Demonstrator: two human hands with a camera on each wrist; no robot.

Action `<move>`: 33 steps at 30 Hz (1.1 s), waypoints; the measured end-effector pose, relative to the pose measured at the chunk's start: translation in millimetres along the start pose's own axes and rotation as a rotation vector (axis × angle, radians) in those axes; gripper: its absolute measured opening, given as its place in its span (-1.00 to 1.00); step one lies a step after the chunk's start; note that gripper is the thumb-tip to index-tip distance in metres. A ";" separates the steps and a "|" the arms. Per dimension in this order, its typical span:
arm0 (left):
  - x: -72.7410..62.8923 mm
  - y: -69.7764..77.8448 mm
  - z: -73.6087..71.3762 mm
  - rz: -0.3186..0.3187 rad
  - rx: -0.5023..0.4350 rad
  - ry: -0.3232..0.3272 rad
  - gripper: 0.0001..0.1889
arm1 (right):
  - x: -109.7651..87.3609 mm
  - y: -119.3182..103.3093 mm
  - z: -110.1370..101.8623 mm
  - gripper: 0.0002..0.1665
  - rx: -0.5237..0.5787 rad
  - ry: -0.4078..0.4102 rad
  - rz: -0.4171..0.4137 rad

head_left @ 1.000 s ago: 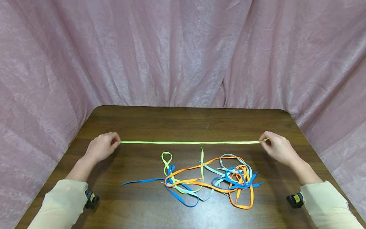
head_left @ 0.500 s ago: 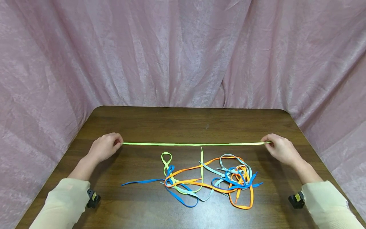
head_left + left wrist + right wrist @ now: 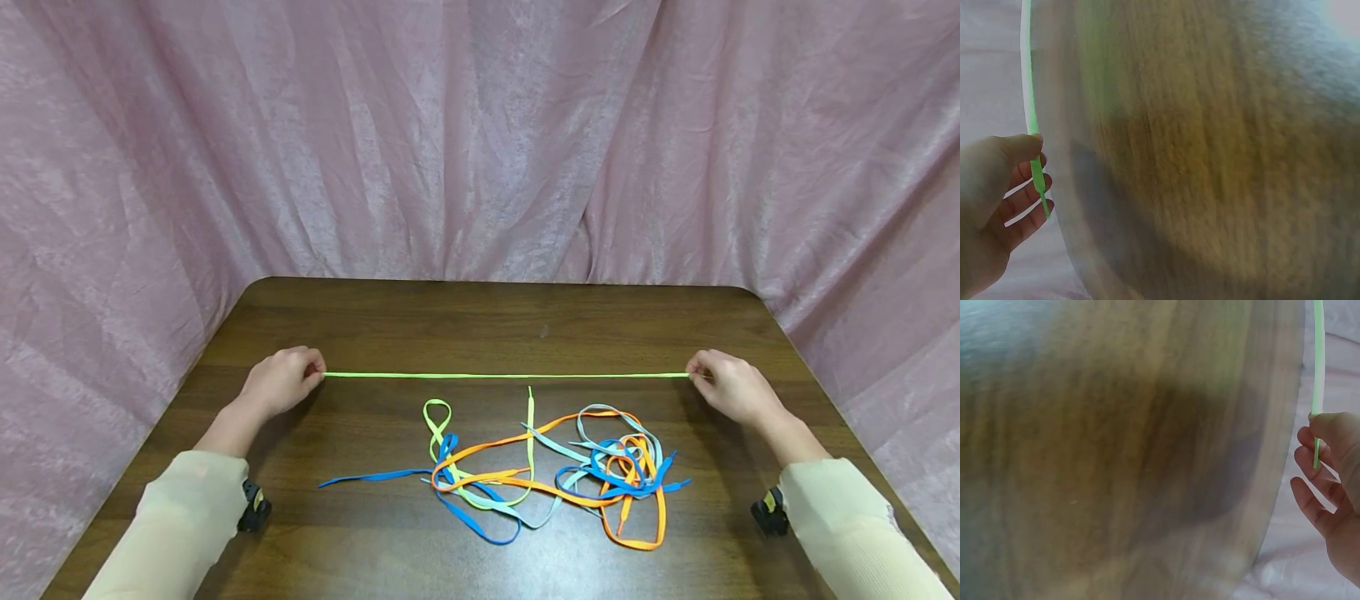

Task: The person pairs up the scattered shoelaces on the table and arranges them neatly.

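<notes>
A yellow-green shoelace (image 3: 502, 377) is stretched straight between the two hands in the head view. My left hand (image 3: 281, 383) pinches it near one end; in the left wrist view the tip of the shoelace (image 3: 1037, 175) pokes out below the thumb. At the other end my right hand (image 3: 735, 387) pinches it between thumb and forefinger, and a short tail (image 3: 1317, 453) hangs past the grip in the right wrist view. The other fingers of both hands are loosely bent. Nearer the person, a second yellow-green shoelace (image 3: 531, 433) lies on the table.
Tangled with that second lace are orange shoelaces (image 3: 633, 545), blue shoelaces (image 3: 375, 476) and light-blue shoelaces (image 3: 551, 442) on the brown wooden table (image 3: 360, 558). A pink curtain (image 3: 450, 150) hangs behind the table's far edge.
The left hand has shifted slightly right with its end of the shoelace. The right hand moved a little right, then back left, its grip adjusting. The tangled laces look unmoved.
</notes>
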State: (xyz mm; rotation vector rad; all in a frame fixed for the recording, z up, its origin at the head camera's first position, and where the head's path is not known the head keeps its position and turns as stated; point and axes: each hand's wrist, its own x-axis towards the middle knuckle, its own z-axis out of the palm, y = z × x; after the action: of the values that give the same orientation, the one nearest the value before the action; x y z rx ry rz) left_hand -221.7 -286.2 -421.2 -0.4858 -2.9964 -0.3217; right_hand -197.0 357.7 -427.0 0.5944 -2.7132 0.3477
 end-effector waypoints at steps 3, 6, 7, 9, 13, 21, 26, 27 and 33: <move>5.3 -0.9 1.5 -0.013 0.002 -0.009 -0.95 | 4.7 1.8 0.0 -0.84 -0.001 -0.019 0.014; 10.3 -1.8 2.7 -0.032 0.000 -0.019 -0.97 | 9.5 4.4 0.1 -0.88 -0.009 -0.052 0.042; 12.0 -2.1 3.1 -0.041 -0.002 -0.021 -0.97 | 10.9 5.3 0.4 -0.89 -0.012 -0.064 0.052; 15.2 -2.0 3.7 -0.052 -0.012 -0.025 -0.96 | 13.9 7.1 1.1 -0.92 -0.018 -0.085 0.078; 21.6 -3.1 5.2 -0.082 -0.026 -0.023 -0.96 | 20.0 10.1 2.8 -0.93 -0.023 -0.117 0.126; 33.9 -6.9 4.6 -0.142 -0.049 -0.013 -0.95 | 35.1 13.1 5.1 -1.00 -0.039 -0.176 0.173; 42.1 -7.5 4.4 -0.194 -0.064 -0.023 -0.93 | 44.2 16.3 8.5 -0.96 -0.063 -0.201 0.197; 43.6 -7.4 4.9 -0.205 -0.064 -0.020 -0.93 | 45.7 16.9 9.1 -0.96 -0.066 -0.207 0.208; 49.4 -6.9 9.5 -0.233 -0.058 -0.006 -0.90 | 51.2 19.2 12.5 -0.95 -0.064 -0.237 0.290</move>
State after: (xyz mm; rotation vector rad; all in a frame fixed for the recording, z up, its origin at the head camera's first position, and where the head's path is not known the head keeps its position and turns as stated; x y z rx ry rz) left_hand -271.2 -275.6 -425.8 -0.1406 -3.0605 -0.4249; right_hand -252.6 352.5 -422.2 0.2341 -3.0327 0.2746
